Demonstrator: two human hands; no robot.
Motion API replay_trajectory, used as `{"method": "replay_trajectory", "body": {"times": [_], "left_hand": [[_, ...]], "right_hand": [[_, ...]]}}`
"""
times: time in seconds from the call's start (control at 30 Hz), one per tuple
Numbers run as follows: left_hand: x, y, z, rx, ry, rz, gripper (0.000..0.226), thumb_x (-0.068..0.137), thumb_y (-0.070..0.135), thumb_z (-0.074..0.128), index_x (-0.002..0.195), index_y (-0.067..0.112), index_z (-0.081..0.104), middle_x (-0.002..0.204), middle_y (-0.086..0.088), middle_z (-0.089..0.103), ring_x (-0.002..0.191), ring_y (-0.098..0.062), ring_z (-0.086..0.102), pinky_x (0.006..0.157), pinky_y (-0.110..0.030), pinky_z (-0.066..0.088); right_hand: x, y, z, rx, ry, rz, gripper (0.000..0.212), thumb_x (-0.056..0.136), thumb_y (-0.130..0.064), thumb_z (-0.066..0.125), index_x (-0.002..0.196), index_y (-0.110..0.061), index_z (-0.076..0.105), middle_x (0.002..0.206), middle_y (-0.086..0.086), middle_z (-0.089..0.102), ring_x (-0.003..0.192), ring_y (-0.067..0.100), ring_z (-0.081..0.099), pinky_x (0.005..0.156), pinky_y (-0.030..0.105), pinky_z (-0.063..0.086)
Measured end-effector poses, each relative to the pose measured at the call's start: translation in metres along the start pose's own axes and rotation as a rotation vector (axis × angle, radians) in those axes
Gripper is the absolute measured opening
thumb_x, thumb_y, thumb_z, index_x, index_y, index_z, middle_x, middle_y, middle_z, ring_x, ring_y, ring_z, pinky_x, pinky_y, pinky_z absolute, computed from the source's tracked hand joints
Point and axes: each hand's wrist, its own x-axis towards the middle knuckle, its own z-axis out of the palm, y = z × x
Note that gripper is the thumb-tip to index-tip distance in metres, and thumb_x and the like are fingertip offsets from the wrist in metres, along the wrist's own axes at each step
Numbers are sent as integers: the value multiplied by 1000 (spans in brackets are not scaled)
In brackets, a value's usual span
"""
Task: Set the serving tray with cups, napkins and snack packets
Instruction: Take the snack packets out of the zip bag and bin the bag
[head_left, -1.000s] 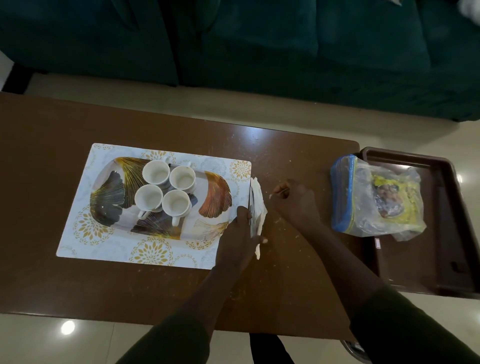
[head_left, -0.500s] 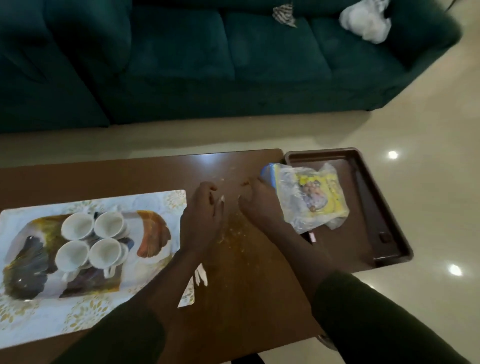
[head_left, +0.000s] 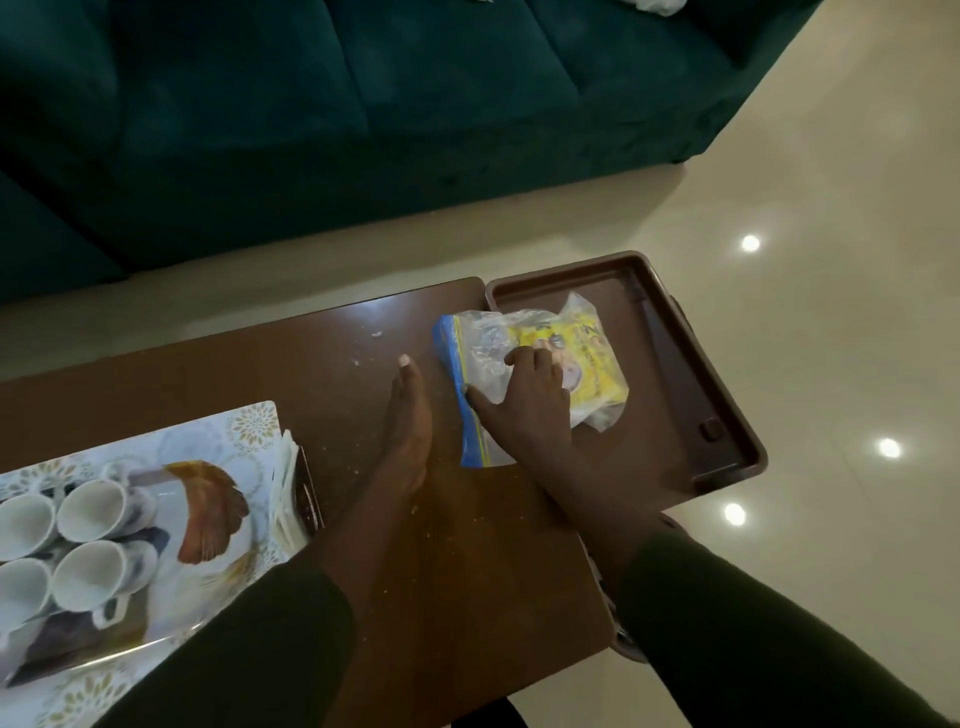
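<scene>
The leaf-patterned serving tray (head_left: 208, 499) lies at the left on a white placemat (head_left: 252, 426) and carries several white cups (head_left: 91, 506). A stack of napkins (head_left: 291, 493) stands tilted against the tray's right edge. A clear zip bag (head_left: 485, 364) with a blue strip holds a yellow snack packet (head_left: 597, 364); it straddles the table's right end and a brown tray. My right hand (head_left: 524, 405) presses down on the bag, fingers curled into the plastic. My left hand (head_left: 408, 431) lies stretched out on the table just left of the bag, holding nothing.
The brown wooden table (head_left: 467, 545) is sprinkled with crumbs. An otherwise bare brown plastic tray (head_left: 727, 441) juts past the table's right end. A dark green sofa (head_left: 311, 130) runs along the far side, with glossy cream floor (head_left: 805, 312) to the right.
My left hand let go of the napkins, which now lean on the serving tray, and moved right. My right hand reached onto the snack bag. The view swung right.
</scene>
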Motion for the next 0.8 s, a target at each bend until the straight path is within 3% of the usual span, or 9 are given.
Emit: {"method": "replay_trajectory", "body": {"times": [0.1, 0.17, 0.33, 0.5, 0.57, 0.63, 0.67, 0.73, 0.8], "left_hand": [[1, 5, -2, 0, 13, 32, 72, 95, 66, 17, 149, 22, 34, 155, -9, 37, 139, -28, 39, 114, -55, 31], [1, 7, -4, 14, 22, 59, 69, 95, 64, 21, 147, 20, 35, 155, -9, 38, 138, -28, 40, 113, -54, 33], [11, 5, -3, 137, 48, 60, 63, 93, 56, 48, 142, 17, 38, 146, -11, 47, 125, -28, 51, 105, -50, 44], [7, 15, 18, 125, -30, 5, 83, 79, 58, 68, 143, 17, 35, 142, -3, 46, 122, -23, 50, 101, -47, 47], [2, 28, 32, 115, -81, 6, 71, 76, 54, 73, 129, 15, 47, 125, 0, 56, 108, -20, 56, 86, -39, 50], [-6, 45, 46, 10, -184, 19, 42, 82, 41, 73, 104, 10, 55, 103, -7, 63, 87, -22, 60, 69, -32, 46], [-13, 55, 51, -45, -245, 51, 28, 86, 32, 71, 94, 10, 56, 93, -12, 62, 74, -23, 59, 61, -29, 45], [-24, 75, 56, -82, -302, 125, 15, 92, 19, 62, 81, 11, 55, 79, -13, 59, 60, -20, 53, 51, -25, 43], [-37, 92, 54, -132, -316, 216, 17, 92, 11, 56, 75, 11, 55, 70, -7, 58, 60, -19, 53, 56, -27, 44]], "right_hand": [[3, -12, 18, -57, -50, -4, 69, 72, -60, 65, 118, -14, 43, 120, 6, 47, 112, 28, 47, 86, 48, 45], [5, -17, 26, -94, -108, -6, 69, 73, -53, 68, 122, -13, 39, 121, 7, 47, 111, 29, 47, 87, 48, 44], [22, -6, 7, 139, -131, 50, 37, 76, -11, 58, 109, -7, 42, 93, 13, 61, 89, 37, 63, 66, 39, 45], [22, 15, -62, 306, 33, 25, 15, 79, -21, 57, 92, -19, 51, 73, -4, 54, 67, 17, 58, 54, 18, 35], [19, 23, -95, 293, 122, -19, 5, 76, -30, 54, 80, -29, 51, 67, -4, 54, 58, 8, 53, 50, 13, 38], [17, 25, -123, 337, 197, -44, 7, 76, -28, 52, 72, -32, 48, 67, -2, 55, 60, 7, 54, 57, 28, 45], [15, 22, -134, 387, 228, -41, 10, 78, -25, 53, 73, -32, 49, 68, -6, 56, 62, 3, 55, 59, 26, 45], [14, 11, -149, 494, 274, -27, 6, 80, -21, 55, 83, -26, 53, 70, -13, 56, 63, -8, 54, 56, 7, 39], [9, -1, -158, 543, 329, -8, 9, 77, -25, 54, 85, -21, 53, 68, -15, 55, 61, -14, 52, 53, 1, 36]]}}
